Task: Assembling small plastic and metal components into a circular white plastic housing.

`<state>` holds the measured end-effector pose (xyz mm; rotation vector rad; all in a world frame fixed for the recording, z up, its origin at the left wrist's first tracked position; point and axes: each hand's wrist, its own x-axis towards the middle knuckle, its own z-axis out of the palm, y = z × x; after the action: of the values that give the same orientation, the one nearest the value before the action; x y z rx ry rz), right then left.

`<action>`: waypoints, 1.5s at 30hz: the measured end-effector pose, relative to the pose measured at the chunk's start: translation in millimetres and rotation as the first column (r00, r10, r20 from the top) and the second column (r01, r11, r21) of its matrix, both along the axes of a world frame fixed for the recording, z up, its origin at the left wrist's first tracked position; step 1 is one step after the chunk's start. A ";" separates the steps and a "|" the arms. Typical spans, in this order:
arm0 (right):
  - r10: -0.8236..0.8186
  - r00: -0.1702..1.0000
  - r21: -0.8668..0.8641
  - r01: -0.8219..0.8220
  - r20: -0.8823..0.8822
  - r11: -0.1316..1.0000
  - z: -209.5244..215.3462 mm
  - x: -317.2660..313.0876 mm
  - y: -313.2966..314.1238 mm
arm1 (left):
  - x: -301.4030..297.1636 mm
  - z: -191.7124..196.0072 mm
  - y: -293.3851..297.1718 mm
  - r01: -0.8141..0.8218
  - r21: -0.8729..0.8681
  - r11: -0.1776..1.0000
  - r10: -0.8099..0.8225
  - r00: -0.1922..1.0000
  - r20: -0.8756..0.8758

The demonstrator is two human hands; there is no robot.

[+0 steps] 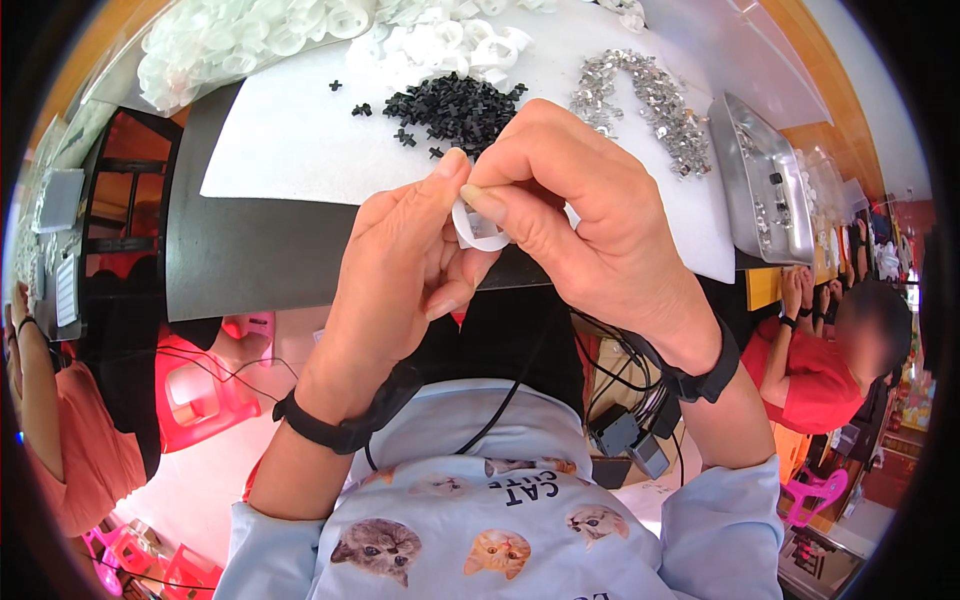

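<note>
White plastic ring (478,228) sits pinched between both hands, held up in front of the near edge of the white sheet (290,140) that covers the table. Left hand (400,270) has its thumb tip pressed on the ring's upper left side, with the other fingers curled in below it. Right hand (575,215) closes over the ring from the right, thumb laid across its top edge and fingers folded narrow behind it. Both wrists wear black bands, with thin black cables running down from them.

On the white sheet, just beyond the hands, lies a heap of small black parts (450,105), a few strays scattered to its left. Right of that heap curves a pile of shiny metal bits (650,100). Behind the black parts is a mound of more white rings (440,45), and further left a clear bag (230,40) full of them. A metal tray (765,185) stands off the sheet's right side.
</note>
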<state>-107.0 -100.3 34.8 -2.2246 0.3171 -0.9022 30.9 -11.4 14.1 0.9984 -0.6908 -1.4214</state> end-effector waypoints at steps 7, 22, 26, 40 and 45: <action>0.022 1.000 0.096 -0.022 0.009 0.995 -5.9 -0.4 1.4 | 3.1 -2.4 -1.1 0.035 0.067 0.997 -0.028 0.994 -0.104; -0.053 0.999 -0.035 0.053 0.001 0.998 -8.2 0.5 4.9 | 4.8 1.7 -0.7 0.054 0.091 0.994 -0.039 0.986 -0.159; -0.038 0.999 -0.083 0.038 0.002 0.996 -8.0 -1.0 3.5 | 1.2 1.8 -0.5 0.013 0.081 0.997 -0.002 0.992 -0.129; 0.050 0.991 0.530 0.025 -0.126 0.848 -5.0 -8.3 2.3 | 0.8 -2.4 0.8 0.031 0.047 0.998 -0.031 0.999 -0.008; 0.114 0.944 0.630 0.114 -0.310 0.769 10.3 -9.9 1.9 | 0.2 -4.1 1.9 0.025 0.041 0.999 -0.024 1.000 -0.014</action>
<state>-117.0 -98.5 45.0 -1.7035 0.6750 -0.3173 31.1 -9.5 10.0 1.0146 -0.6686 -1.4676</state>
